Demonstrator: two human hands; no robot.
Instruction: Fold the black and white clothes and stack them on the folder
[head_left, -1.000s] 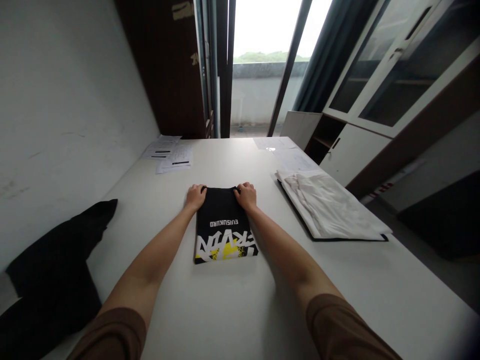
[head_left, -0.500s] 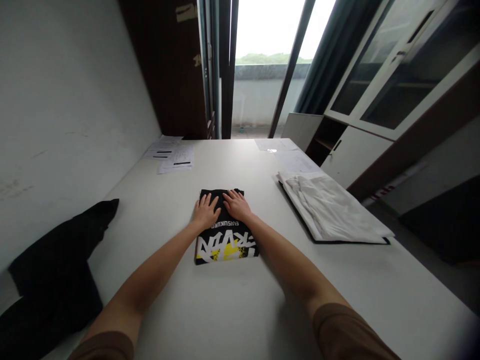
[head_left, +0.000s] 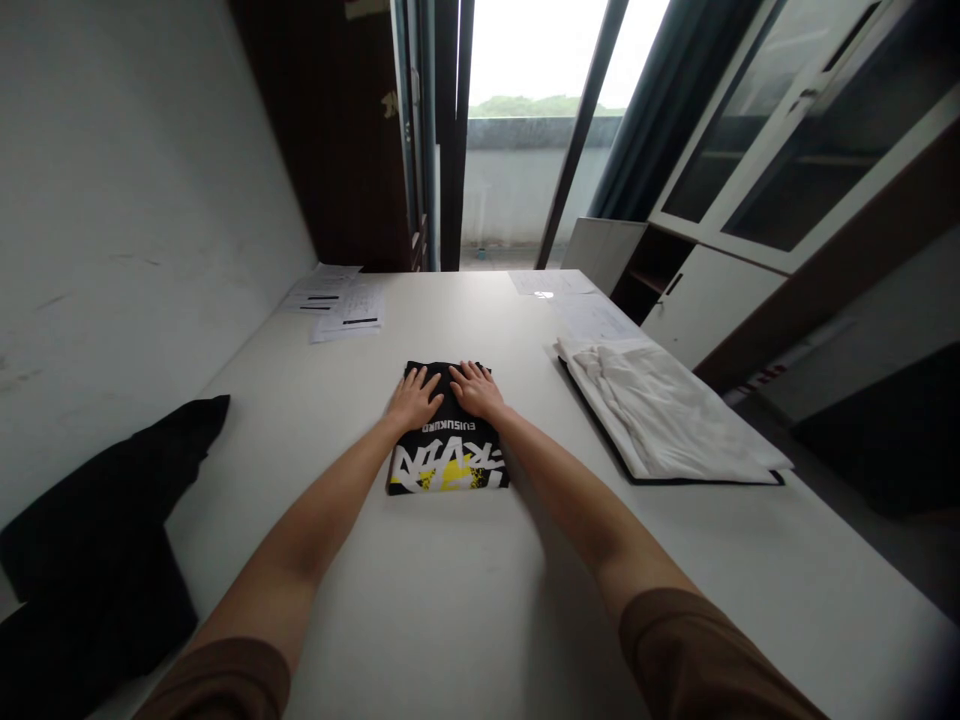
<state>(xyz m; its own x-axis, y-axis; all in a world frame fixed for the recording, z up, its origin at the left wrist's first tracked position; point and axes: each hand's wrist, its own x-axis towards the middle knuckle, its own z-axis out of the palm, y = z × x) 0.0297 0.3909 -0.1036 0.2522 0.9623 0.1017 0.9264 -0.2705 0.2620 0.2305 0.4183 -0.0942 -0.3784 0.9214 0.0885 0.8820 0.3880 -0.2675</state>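
A black T-shirt (head_left: 450, 455), folded into a compact rectangle, lies flat in the middle of the white table. White lettering and a yellow patch are printed on it, upside down from where I look. My left hand (head_left: 415, 398) rests palm down on its far left part, fingers spread. On the far right part lies my right hand (head_left: 475, 390), also flat with its fingers apart. Both arms reach straight out over the table, and the hands hide some of the shirt's upper area.
Black clothing (head_left: 112, 540) lies crumpled on the left. A stack of white fabric (head_left: 660, 410) over something black sits on the right. Papers (head_left: 349, 310) lie at the far left of the table (head_left: 450, 600), more sheets (head_left: 570, 300) at the far right. A wall borders the left side.
The folded T-shirt and both hands have shifted slightly away from me across the table. The hands stay flat on it; the other items stay put.
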